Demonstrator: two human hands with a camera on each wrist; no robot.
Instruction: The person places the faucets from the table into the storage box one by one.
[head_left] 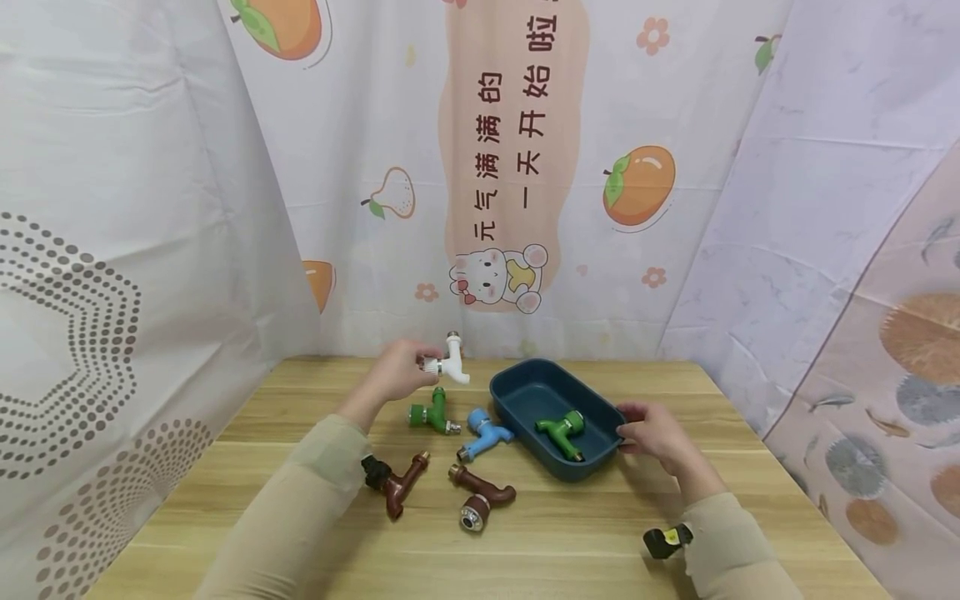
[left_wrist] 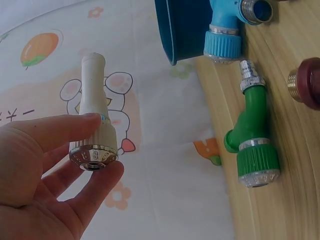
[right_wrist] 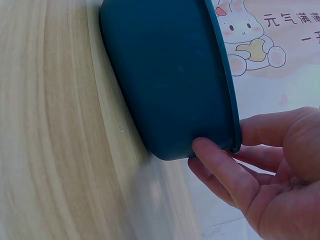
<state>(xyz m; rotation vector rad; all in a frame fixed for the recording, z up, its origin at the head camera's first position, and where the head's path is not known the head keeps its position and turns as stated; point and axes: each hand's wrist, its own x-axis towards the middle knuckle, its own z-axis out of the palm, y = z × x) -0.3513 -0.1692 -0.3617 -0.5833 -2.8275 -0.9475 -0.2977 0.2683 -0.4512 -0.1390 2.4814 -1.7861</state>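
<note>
And here the left hand (head_left: 405,368) is holding the white tap (head_left: 453,365) up above the wooden table (head_left: 600,542), thumb and fingers pinching its ribbed, chrome-capped handle! Seen from the head camera, that white tap is hanging at eleven o'clock from the blue tap (head_left: 487,435), its threaded end pointing to twelve and its spout dipping toward five, with the printed curtain (head_left: 375,275) filling the space behind. Across at three o'clock, the right hand (head_left: 654,433) is gripping the dark blue tub (head_left: 534,398) by its near-right end, thumb at the rim and fingers pressing the outer wall, as the right wrist view is showing. Inside the tub one green tap (head_left: 561,433) is lying on the floor, sitting a touch toward six o'clock from the middle. Back to the table: a second green tap (head_left: 437,412) is resting between nine and ten o'clock from the blue one, just below the raised white tap in the head view, while the blue tap itself is lying close beside the tub's left wall. A brown tap with a black handle (head_left: 397,486) is lying at eight o'clock, and a brown tap with a chrome cap (head_left: 486,492) is holding down six o'clock.
</note>
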